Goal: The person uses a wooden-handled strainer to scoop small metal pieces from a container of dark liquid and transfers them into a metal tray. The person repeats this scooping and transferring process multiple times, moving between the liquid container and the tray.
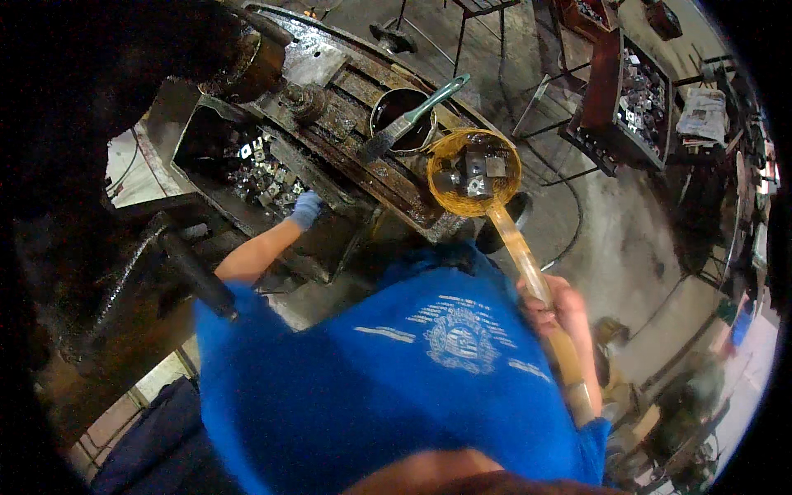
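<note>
My right hand (561, 305), bare, is wrapped round the long flat handle of a yellow strainer (517, 239). Several dark, blocky metal pieces (476, 172) lie in its round mesh bowl, which hangs by the edge of the machine table. My left hand (307, 210) wears a blue-grey glove and reaches into a dark metal bin (195, 132). Beside it is a heap of small shiny metal parts (262, 169). The fingers of this hand are too small and dark to tell how they are set.
On the grooved, oily machine table (384, 177) stands a pot of dark liquid (381, 107), with a green-handled brush (417, 111) across its rim. Dark machine parts loom at left. At right are a crate of metal parts (643, 103), a newspaper stack (703, 115) and a floor cable (577, 219).
</note>
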`<state>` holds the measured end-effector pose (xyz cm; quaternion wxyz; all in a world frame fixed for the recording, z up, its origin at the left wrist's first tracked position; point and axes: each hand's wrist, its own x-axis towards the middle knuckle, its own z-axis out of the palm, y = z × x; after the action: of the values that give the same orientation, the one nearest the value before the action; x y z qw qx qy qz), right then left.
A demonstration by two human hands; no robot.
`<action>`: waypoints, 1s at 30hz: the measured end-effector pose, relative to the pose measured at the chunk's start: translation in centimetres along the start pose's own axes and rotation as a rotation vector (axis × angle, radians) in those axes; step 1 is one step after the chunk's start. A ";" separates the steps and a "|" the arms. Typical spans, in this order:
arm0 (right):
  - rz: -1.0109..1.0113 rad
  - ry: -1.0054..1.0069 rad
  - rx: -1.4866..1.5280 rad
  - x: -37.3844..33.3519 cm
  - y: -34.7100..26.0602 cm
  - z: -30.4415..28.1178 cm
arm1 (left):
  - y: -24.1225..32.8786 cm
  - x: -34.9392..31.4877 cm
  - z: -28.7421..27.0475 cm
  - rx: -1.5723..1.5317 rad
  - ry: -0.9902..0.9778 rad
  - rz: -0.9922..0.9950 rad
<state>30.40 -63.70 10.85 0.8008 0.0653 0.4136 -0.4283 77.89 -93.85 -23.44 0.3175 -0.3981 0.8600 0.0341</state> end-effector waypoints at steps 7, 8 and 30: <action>-0.006 -0.033 -0.021 -0.3 -0.5 0.5 | -0.4 -11.9 -20.0 -0.561 0.643 -0.221; -0.001 -0.031 -0.031 -0.3 -0.6 0.4 | -0.8 -12.4 -20.4 -0.700 0.752 -0.293; 0.017 -0.093 0.055 0.2 -0.8 -0.5 | 19.1 -9.6 -38.2 -0.629 0.826 0.525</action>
<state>29.59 -64.07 10.57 0.8206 0.0706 0.3635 -0.4353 49.17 -86.37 8.75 -0.1970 -0.2271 0.9309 0.2074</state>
